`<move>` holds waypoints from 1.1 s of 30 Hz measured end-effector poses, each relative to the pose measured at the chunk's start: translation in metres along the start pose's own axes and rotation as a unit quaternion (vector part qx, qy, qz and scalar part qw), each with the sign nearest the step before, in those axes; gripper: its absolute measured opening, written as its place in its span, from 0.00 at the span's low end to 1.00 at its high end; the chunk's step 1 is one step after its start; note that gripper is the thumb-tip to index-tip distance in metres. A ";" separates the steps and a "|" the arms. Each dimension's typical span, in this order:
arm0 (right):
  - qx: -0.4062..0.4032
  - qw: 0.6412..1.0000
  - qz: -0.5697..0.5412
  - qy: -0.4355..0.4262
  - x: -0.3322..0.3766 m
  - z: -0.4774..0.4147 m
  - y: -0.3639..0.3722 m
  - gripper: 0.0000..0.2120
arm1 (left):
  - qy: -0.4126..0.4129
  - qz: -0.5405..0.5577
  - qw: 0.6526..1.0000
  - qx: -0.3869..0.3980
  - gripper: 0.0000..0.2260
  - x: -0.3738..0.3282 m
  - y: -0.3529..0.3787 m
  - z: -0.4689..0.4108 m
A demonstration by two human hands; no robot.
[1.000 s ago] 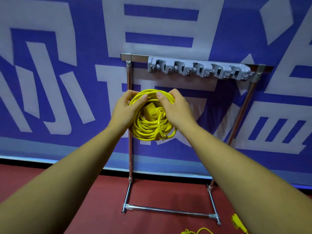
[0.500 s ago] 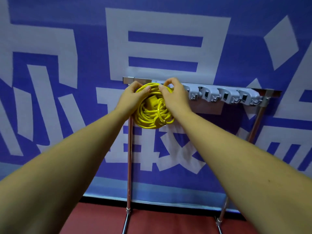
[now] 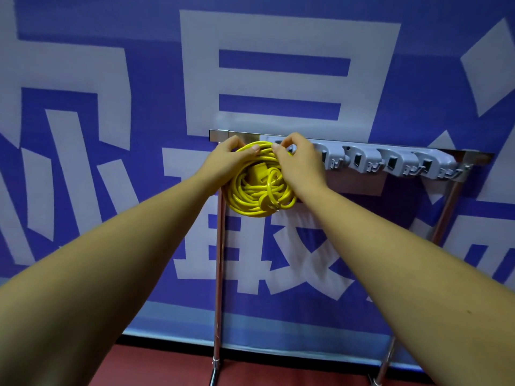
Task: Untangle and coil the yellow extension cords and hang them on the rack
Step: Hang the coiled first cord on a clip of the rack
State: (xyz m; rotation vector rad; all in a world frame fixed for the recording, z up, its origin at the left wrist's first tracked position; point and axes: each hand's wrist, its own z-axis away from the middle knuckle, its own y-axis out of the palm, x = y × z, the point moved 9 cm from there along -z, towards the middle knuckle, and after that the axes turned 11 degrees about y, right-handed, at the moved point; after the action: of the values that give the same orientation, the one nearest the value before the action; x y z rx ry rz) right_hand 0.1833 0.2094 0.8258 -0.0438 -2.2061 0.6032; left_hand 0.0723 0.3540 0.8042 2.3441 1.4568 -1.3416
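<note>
A coiled yellow extension cord (image 3: pixel 257 195) hangs in front of the left end of the metal rack (image 3: pixel 220 246), its yellow socket and plug lying across the loops. My left hand (image 3: pixel 227 162) grips the coil's top left, thumb over the strands. My right hand (image 3: pixel 299 165) pinches the top right of the coil, right against the leftmost hook of the grey hook strip (image 3: pixel 390 161). My hands hide whether the coil sits on a hook.
A blue and white banner wall (image 3: pixel 278 65) stands close behind the rack. The rack's right post (image 3: pixel 446 213) slants down to a red floor (image 3: pixel 167 369). Several grey hooks to the right carry nothing.
Both hands have lifted the coil from below the rack's bar up to the left end of the hook strip, and the view has moved closer.
</note>
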 end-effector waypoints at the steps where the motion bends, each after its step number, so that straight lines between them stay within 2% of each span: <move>1: 0.008 1.000 -0.002 0.003 0.001 -0.002 0.000 0.11 | 0.001 -0.010 1.000 0.003 0.18 -0.002 0.000 0.000; 7: 0.011 0.999 0.015 0.045 0.000 -0.012 -0.001 0.13 | 0.004 -0.061 0.998 -0.005 0.17 -0.004 0.005 -0.004; 13: 0.007 0.998 0.054 0.015 0.003 -0.018 0.005 0.10 | 0.045 -0.164 0.985 -0.011 0.15 -0.004 0.005 -0.008; 18: 0.080 0.993 0.020 0.082 -0.004 -0.035 0.016 0.14 | 0.019 -0.134 0.991 0.016 0.18 -0.005 0.004 -0.017; 23: 0.069 0.991 -0.036 0.108 -0.011 -0.031 0.024 0.15 | -0.026 -0.082 0.996 0.022 0.16 0.004 0.010 -0.013; 28: 0.059 0.995 -0.017 0.077 -0.009 -0.025 0.022 0.14 | -0.069 -0.009 0.998 0.009 0.14 0.016 0.009 -0.011; 33: 0.026 0.997 -0.053 0.048 -0.017 -0.013 0.020 0.13 | -0.011 -0.148 0.989 -0.018 0.19 0.010 0.005 -0.018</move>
State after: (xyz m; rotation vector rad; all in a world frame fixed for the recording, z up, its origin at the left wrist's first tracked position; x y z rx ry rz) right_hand 0.2008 0.2289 0.8123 0.0703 -2.0847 0.5869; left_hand 0.0892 0.3662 0.8064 2.1466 1.8640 -1.3831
